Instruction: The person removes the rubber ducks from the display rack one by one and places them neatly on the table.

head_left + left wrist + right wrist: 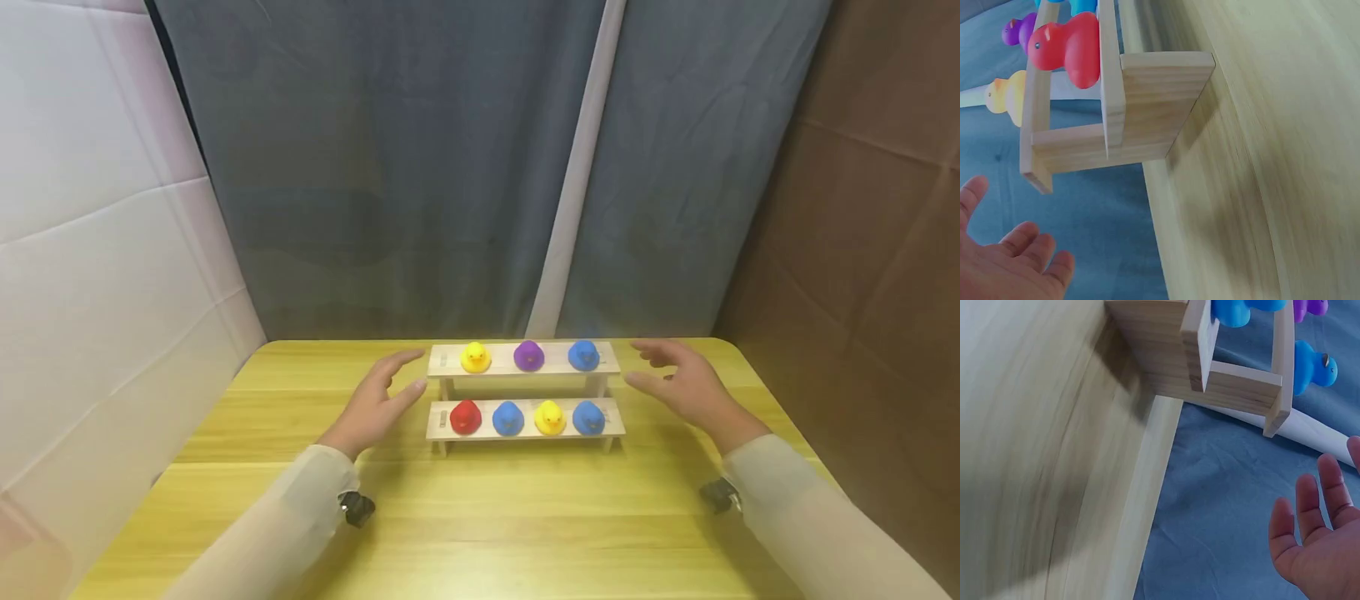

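Observation:
A two-step wooden rack stands toward the far side of the table. On its upper step sit a yellow duck, a purple duck and a blue duck. The lower step carries a red duck, a second blue duck, another yellow duck and a third blue duck. My left hand hovers just left of the rack, fingers spread and holding nothing. On the opposite side my right hand is held up beside the rack, also without anything in it.
The rack rests on a light wooden table. Behind the table hangs a blue-grey curtain with a pale strip down it. White cloth closes the left side, brown cloth the right.

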A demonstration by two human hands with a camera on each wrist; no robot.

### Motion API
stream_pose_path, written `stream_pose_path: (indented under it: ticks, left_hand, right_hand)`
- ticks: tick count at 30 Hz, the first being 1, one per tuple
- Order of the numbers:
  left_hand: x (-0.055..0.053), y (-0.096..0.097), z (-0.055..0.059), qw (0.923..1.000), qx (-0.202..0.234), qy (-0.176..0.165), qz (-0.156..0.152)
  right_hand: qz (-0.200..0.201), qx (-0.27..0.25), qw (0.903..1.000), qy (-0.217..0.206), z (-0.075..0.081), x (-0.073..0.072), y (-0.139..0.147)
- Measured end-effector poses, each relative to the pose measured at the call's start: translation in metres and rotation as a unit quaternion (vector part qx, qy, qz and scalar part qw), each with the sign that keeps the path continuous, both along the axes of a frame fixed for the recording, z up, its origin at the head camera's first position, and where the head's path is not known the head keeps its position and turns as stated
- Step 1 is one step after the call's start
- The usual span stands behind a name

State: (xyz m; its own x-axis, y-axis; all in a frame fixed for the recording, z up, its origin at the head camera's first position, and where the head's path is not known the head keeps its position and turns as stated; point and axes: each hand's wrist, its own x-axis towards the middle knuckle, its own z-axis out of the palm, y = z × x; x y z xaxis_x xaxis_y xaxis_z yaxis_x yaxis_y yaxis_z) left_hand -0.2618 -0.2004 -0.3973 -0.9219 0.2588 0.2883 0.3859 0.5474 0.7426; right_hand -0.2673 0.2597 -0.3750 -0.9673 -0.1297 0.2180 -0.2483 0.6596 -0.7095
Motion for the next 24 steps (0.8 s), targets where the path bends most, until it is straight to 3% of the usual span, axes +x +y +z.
stream_pose_path:
  ticks: [10,17,24]
  left_hand:
    - [-0.021,0.016,-0.009,0.9978,0.056,-0.033,0.008]
    - [-0.032,0.026,-0.017,0.9921,0.105,-0.065,0.021]
    - [-0.041,0.033,-0.025,0.9876,0.134,-0.078,0.023]
  right_hand:
    - [-0.005,-0.013,0.9999,-0.008,0.004,-0.012,-0.013]
    - [-0.009,-0.022,0.9992,-0.032,0.005,-0.018,-0.021]
    - [-0.006,-0.022,0.9993,-0.028,0.006,-0.024,-0.028]
